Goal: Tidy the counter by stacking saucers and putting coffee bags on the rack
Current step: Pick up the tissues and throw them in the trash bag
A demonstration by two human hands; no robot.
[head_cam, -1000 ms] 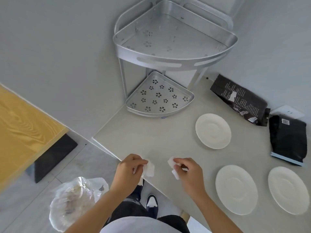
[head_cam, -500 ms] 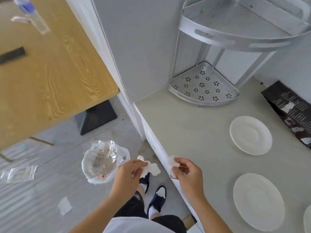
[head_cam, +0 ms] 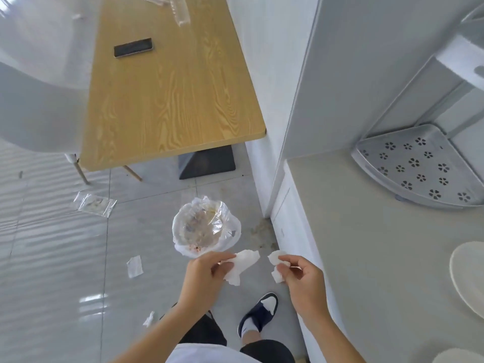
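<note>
My left hand (head_cam: 204, 276) pinches a crumpled white tissue piece (head_cam: 242, 264) over the floor, just below a bin lined with a clear plastic bag (head_cam: 205, 227). My right hand (head_cam: 301, 277) holds a second small tissue piece (head_cam: 276, 260) beside the counter's left edge. The grey counter (head_cam: 366, 258) runs along the right. On it stands the silver corner rack, its perforated lower shelf (head_cam: 419, 169) at the back. One white saucer (head_cam: 468, 273) shows at the right edge, another saucer rim (head_cam: 461, 358) at the bottom right corner. No coffee bags are in view.
A wooden table (head_cam: 170, 82) with a dark phone (head_cam: 133, 47) and clear wrappers stands at the upper left. A plastic sachet (head_cam: 94, 204) and paper scraps (head_cam: 135, 265) lie on the tiled floor. A white wall corner (head_cam: 275, 100) separates table and counter. My slippered foot (head_cam: 259, 314) is below.
My view has swung left from the counter toward the floor and bin. Both hands, each still holding tissue, moved off the counter edge toward the bin. Coffee bags left the view.
</note>
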